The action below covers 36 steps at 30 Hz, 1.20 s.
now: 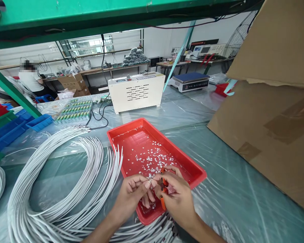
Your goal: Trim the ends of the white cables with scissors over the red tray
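Observation:
Over the near end of a red plastic tray (164, 135), my two hands meet at the fingertips. My left hand (133, 194) is closed in a pinch, with a small pale, silvery tip showing at the fingers; what it belongs to is hidden. My right hand (179, 195) is wrapped round a small hand tool with orange handles (163, 199), likely cutters or pliers, its jaws not clearly visible. Its thumb and forefinger also reach the pinched spot. Small silvery-white scraps (152, 158) are scattered over the tray floor.
Coiled white cables (22, 202) lie to the left, with more cable ends (162, 229) below the tray. Behind stand a cream machine (136, 92), a scale (190, 81) and green circuit boards (74, 109). A large cardboard box (273, 128) borders the right. A person (31, 79) sits far left.

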Tool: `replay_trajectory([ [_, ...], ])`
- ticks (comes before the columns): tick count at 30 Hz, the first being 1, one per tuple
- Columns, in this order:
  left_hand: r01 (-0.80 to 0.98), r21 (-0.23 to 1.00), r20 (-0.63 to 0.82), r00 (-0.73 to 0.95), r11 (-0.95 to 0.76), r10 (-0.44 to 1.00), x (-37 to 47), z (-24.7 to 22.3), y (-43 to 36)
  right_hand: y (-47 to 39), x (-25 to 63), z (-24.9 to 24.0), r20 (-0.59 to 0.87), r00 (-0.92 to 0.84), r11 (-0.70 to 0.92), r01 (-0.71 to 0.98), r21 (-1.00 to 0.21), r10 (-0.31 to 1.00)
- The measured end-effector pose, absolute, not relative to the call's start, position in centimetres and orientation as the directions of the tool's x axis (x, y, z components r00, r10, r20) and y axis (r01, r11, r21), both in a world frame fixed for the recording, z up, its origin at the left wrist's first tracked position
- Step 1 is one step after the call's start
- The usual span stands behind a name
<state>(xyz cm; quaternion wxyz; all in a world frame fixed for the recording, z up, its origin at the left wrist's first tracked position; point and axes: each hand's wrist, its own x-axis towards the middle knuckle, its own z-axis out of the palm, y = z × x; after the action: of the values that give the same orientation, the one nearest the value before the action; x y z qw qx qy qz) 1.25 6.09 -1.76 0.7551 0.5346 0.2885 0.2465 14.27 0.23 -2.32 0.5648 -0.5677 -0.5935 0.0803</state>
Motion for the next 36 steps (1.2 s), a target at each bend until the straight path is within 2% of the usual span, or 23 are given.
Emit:
replay_trajectory([
  [3, -0.090, 0.946, -0.162, 0.700, 0.311, 0.696, 1.2, -1.9, 5.9, 0.1, 14.2, -2.3, 0.677, 0.231, 0.365, 0.699, -0.615, 0.698],
  [9, -0.060, 0.947, -0.193, 0.681, 0.316, 0.707, 1.3, -1.9, 5.6, 0.2, 14.0, -2.0, 0.770, 0.166, 0.391, 0.784, -0.481, 0.616],
  [16, -0.080, 0.979, -0.106, 0.575, 0.185, 0.811, 1.5, -1.3, 4.9, 0.0, 14.1, -2.6, 0.769, 0.122, 0.417, 0.782, -0.464, 0.628],
  [18, -0.052, 0.995, -0.045, 0.526, 0.085, 0.849, 1.5, -1.1, 4.5, 0.0, 14.0, -2.7, 0.769, 0.127, 0.420, 0.775, -0.472, 0.627],
  [22, 0.116, 0.952, 0.199, 0.466, -0.283, 0.862, 1.1, -1.3, 4.1, 0.0, 13.8, -2.4, 0.714, 0.173, 0.425, 0.700, -0.574, 0.679],
  [25, 0.213, 0.811, 0.396, 0.487, -0.545, 0.779, 0.6, -1.8, 4.1, 0.1, 13.7, -2.4, 0.699, 0.188, 0.418, 0.685, -0.597, 0.690],
  [28, 0.262, 0.619, 0.558, 0.517, -0.740, 0.649, 0.4, -2.1, 4.2, 0.1, 13.7, -2.8, 0.748, 0.167, 0.430, 0.729, -0.532, 0.642],
  [29, 0.265, 0.601, 0.565, 0.526, -0.754, 0.636, 0.4, -2.0, 4.2, 0.1, 13.7, -2.9, 0.768, 0.156, 0.433, 0.749, -0.501, 0.621],
  [30, 0.261, 0.631, 0.536, 0.535, -0.731, 0.654, 0.4, -2.0, 4.3, 0.1, 13.7, -3.0, 0.785, 0.144, 0.434, 0.766, -0.473, 0.602],
  [32, 0.229, 0.790, 0.374, 0.556, -0.569, 0.743, 0.6, -1.7, 4.4, 0.1, 13.8, -3.2, 0.786, 0.148, 0.426, 0.773, -0.471, 0.600],
  [34, 0.173, 0.938, 0.144, 0.591, -0.299, 0.794, 0.9, -1.3, 4.5, 0.1, 13.9, -3.1, 0.754, 0.179, 0.420, 0.739, -0.527, 0.632],
  [36, 0.125, 0.991, -0.038, 0.635, -0.054, 0.772, 1.2, -1.1, 4.7, 0.2, 13.9, -3.0, 0.723, 0.204, 0.413, 0.705, -0.576, 0.660],
])
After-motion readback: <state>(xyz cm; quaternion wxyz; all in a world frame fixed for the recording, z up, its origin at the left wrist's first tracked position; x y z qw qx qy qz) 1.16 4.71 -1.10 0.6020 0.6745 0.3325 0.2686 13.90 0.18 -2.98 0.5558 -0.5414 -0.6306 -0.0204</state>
